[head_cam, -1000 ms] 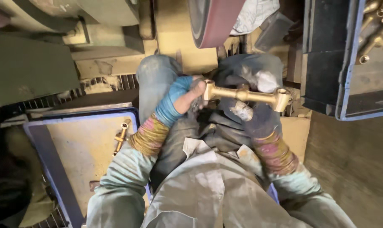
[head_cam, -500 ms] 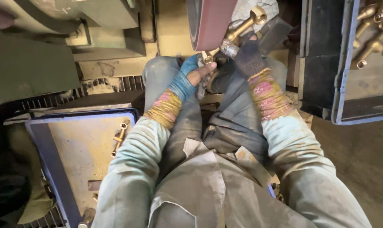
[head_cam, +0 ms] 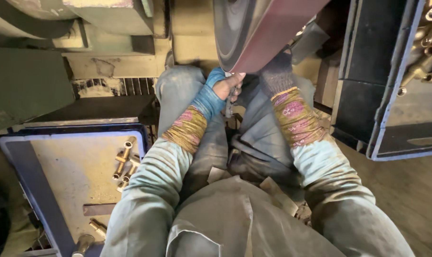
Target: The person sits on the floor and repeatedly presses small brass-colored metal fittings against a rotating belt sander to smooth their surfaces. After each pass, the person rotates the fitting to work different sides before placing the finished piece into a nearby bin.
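Note:
My left hand (head_cam: 224, 87), in a blue fingerless glove, is closed around one end of a brass fitting (head_cam: 230, 105). It presses that end up under the maroon sanding belt (head_cam: 268, 38). Only a short metal stub shows below my fingers; the belt wheel hides the rest. My right hand (head_cam: 276, 72), in a dark knit glove, reaches under the belt beside the left, and its fingers are out of sight behind the belt. Both forearms wear patterned sleeve cuffs and stretch out over my knees.
A blue-rimmed tray (head_cam: 21, 157) at my left holds several brass fittings (head_cam: 122, 159). A dark bin (head_cam: 368, 119) at the right holds more brass parts (head_cam: 430, 52). Green machine housing (head_cam: 25, 90) and a floor grate (head_cam: 111, 86) lie ahead.
Both hands have lifted the brass fitting from above my lap up and forward to the belt. It was fully visible before and is now mostly hidden under the wheel.

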